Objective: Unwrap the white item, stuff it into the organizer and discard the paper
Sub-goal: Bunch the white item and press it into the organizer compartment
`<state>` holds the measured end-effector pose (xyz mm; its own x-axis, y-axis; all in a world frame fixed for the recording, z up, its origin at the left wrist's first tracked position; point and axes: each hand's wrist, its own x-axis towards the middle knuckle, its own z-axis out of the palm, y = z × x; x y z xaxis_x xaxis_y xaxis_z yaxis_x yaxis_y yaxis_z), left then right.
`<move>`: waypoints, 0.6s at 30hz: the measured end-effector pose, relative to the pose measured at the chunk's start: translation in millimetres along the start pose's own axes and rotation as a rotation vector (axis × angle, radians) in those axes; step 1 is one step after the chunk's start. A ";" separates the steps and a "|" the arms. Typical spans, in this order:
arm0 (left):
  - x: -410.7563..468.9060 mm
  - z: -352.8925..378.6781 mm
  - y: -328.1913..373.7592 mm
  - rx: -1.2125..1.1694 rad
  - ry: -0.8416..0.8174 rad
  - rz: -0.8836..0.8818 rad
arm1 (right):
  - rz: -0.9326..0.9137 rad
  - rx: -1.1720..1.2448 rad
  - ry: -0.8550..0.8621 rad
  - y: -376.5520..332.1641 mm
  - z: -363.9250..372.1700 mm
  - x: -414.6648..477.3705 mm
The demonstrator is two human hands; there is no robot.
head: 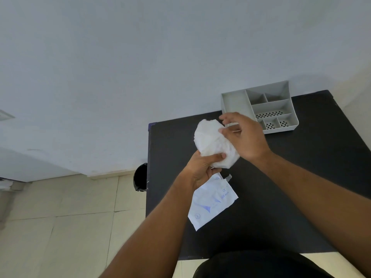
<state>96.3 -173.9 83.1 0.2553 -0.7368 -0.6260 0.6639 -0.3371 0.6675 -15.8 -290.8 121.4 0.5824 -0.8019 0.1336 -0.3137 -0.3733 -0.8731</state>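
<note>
Left hand (202,169) is clamped on both the crumpled white wad (213,144) and printed paper wrapper (212,201), so the right hand (244,135), fingers pinching its top edge, can tug it toward the grey plastic compartment organizer (235,102).

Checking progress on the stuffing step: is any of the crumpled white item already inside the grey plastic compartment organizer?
No, the crumpled white item is held above the black table by both hands, and the grey plastic organizer shows only bare compartments.

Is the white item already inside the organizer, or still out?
Out: both hands hold the white item above the table, short of the organizer, whose compartments look empty.
</note>
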 end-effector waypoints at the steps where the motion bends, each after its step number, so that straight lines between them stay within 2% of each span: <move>1: 0.1 -1.2 -0.3 -0.007 0.037 -0.005 | 0.005 0.002 0.054 3.2 -1.3 -0.5; 3: -0.1 -2.3 -1.4 -0.041 0.100 -0.018 | 0.047 -0.030 0.073 10.7 -1.5 -3.7; 7: -1.3 -1.8 -3.9 -0.116 0.161 -0.038 | 0.326 0.084 -0.109 26.1 5.3 -16.3; 9: -2.4 -1.2 -5.7 -0.141 0.168 -0.036 | 0.523 0.295 -0.187 33.1 6.1 -22.7; 12: -3.2 -1.5 -8.0 -0.132 0.164 -0.029 | 0.773 0.749 -0.230 41.6 6.6 -31.4; 14: -3.1 -3.0 -8.9 -0.106 0.150 -0.046 | 0.824 0.865 -0.227 45.8 7.0 -34.7; 18: -5.0 -10.3 -11.4 0.070 0.140 -0.097 | 0.774 0.952 -0.235 46.0 4.3 -34.6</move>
<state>94.7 -160.3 74.5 0.2916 -0.6116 -0.7355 0.6406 -0.4461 0.6250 -47.1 -278.2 74.5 0.6382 -0.5207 -0.5671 -0.0234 0.7231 -0.6903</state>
